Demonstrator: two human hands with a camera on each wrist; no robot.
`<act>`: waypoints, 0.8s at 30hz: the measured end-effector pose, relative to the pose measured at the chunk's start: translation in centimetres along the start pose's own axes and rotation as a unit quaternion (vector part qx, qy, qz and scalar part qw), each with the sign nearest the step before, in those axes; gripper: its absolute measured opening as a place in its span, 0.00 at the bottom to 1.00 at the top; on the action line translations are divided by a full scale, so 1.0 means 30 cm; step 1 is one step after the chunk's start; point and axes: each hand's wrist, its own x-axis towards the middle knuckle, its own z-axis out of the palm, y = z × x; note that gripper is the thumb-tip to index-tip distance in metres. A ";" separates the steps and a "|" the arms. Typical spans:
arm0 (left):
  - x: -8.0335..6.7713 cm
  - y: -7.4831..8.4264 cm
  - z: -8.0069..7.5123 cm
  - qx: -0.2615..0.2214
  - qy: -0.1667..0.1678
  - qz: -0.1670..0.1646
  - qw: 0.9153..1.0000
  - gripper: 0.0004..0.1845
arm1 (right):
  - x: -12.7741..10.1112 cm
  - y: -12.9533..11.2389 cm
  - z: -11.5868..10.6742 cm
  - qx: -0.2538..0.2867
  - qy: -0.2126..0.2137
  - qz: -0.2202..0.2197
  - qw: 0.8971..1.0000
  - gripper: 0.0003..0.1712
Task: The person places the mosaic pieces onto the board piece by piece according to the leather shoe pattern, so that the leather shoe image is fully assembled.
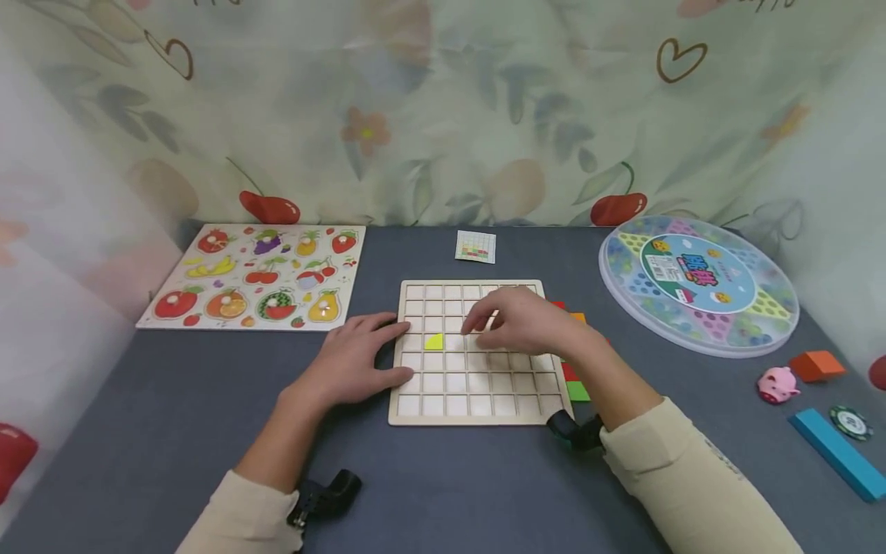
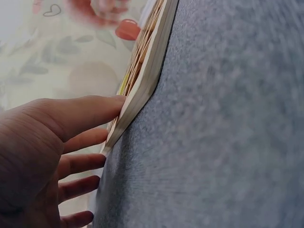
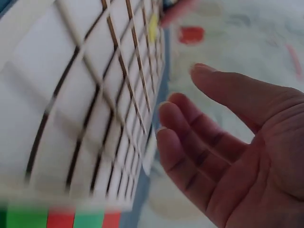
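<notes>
A pale wooden grid board [image 1: 477, 412] lies flat on the grey table, its squares white except for one yellow piece [image 1: 434, 342] near its left side. My left hand [image 1: 360, 358] rests on the table with straight fingers touching the board's left edge [image 2: 142, 90]. My right hand [image 1: 515, 322] hovers over the board's middle with relaxed fingers [image 3: 190, 137] and holds nothing; the wrist view shows the empty palm above the grid [image 3: 95, 95]. Red, green and orange tiles [image 1: 573, 381] lie along the board's right edge, partly hidden by my right forearm.
A fruit peg puzzle [image 1: 256, 273] lies back left. A small pattern card [image 1: 475, 246] sits behind the board. A round game case [image 1: 699, 283] stands back right. Near the right edge are a pink pig [image 1: 777, 384], an orange block [image 1: 817, 365], a blue bar [image 1: 837, 452] and a chip [image 1: 851, 422].
</notes>
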 end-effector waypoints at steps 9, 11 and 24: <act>0.003 -0.005 -0.010 -0.015 0.010 0.003 1.000 0.35 | -0.279 0.168 -0.099 -0.001 0.027 0.111 0.993 0.10; 0.002 -0.006 -0.013 -0.021 0.012 0.000 1.000 0.35 | -0.316 0.201 -0.109 -0.005 0.029 0.141 0.990 0.11; -0.002 -0.004 -0.016 -0.028 0.018 0.002 0.999 0.35 | -0.369 0.306 -0.111 0.002 0.015 0.267 0.964 0.17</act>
